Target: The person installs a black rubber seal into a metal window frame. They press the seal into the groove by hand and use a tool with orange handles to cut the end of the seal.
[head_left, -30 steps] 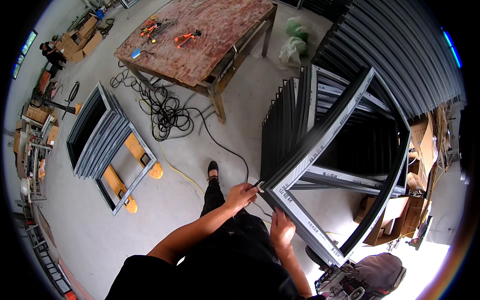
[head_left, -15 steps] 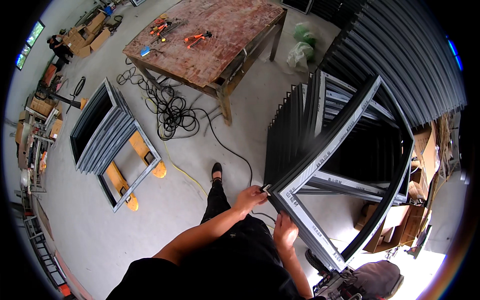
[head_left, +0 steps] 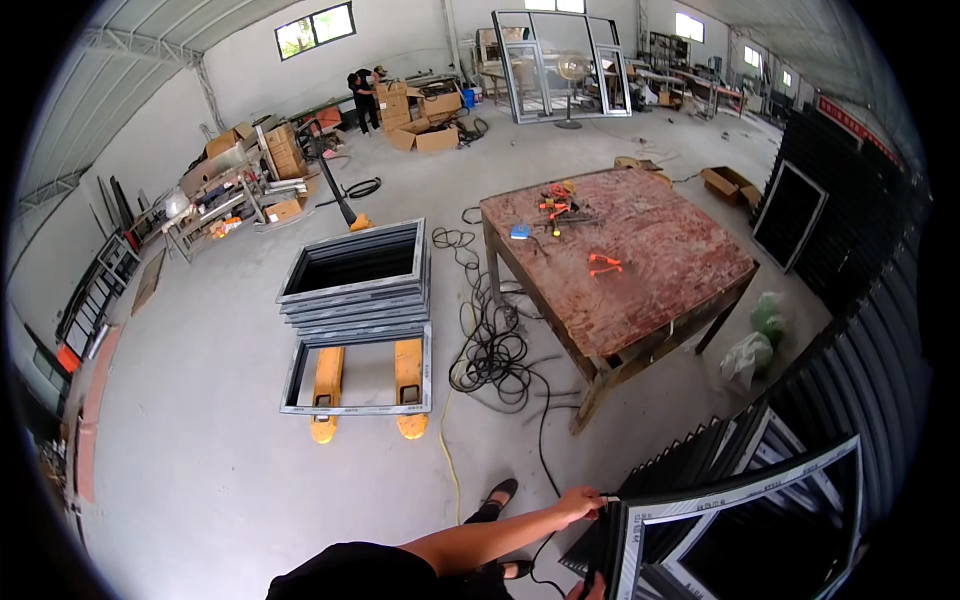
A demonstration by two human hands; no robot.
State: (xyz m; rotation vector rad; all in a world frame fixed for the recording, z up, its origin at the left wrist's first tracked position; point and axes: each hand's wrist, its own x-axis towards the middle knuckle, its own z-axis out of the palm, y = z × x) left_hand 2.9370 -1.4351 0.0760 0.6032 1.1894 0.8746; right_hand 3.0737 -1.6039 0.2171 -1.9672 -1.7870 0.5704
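Note:
At the lower right, a dark rectangular window frame (head_left: 745, 490) with whitish protective film along its faces is tilted in front of me. My left hand (head_left: 580, 506) is closed on its upper left corner, the arm stretched across to the right. Lower down the same side, my right hand (head_left: 592, 588) grips the edge; the picture's rim cuts off most of it. Behind the held piece leans a row of similar dark frames (head_left: 705, 450), partly covered by it.
Left of me, a stack of frames (head_left: 355, 292) rests on yellow pallet-jack forks (head_left: 327, 375). Black cable (head_left: 490, 350) lies coiled beside a worn red table (head_left: 650, 270) bearing orange-handled tools (head_left: 604, 265). Plastic bags (head_left: 748, 358) lie right of it. Another person (head_left: 363, 100) stands far back.
My view has swung up and left, showing more of the workshop. Both hands keep hold of the window frame, which now sits lower in the picture, with its near part out of sight.

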